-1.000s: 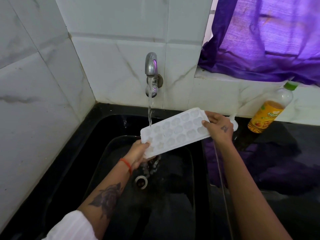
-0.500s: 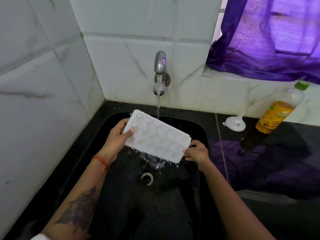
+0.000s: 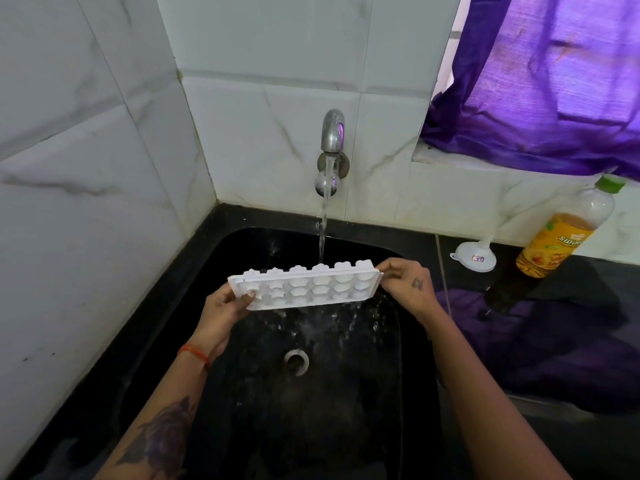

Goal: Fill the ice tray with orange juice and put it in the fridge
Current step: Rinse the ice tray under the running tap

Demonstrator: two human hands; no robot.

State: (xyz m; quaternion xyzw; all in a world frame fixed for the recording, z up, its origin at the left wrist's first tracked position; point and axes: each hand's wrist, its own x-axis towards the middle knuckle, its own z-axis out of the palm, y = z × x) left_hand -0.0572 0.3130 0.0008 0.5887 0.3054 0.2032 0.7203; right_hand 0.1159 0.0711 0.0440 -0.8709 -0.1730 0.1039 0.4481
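Observation:
A white ice tray [image 3: 304, 287] hangs over the black sink [image 3: 242, 393], turned so the bumpy undersides of its cups face me. My left hand [image 3: 225, 308] grips its left end and my right hand [image 3: 407, 284] pinches its right end. Water runs from the metal tap [image 3: 331, 133] onto the tray's far edge and splashes down below it. A bottle of orange juice [image 3: 561, 233] with a green cap stands on the counter at the right, against the wall.
A small white funnel [image 3: 473, 256] lies on the black counter [image 3: 554, 358] between sink and bottle. A purple curtain [image 3: 540, 81] hangs over the window ledge at upper right. White marble tiles close off the left and back. The sink drain [image 3: 296, 362] sits below the tray.
The tray has been turned over and levelled under the stream, from cups facing up to undersides facing me. My right hand rose to the tray's right end; my left stays on the left end.

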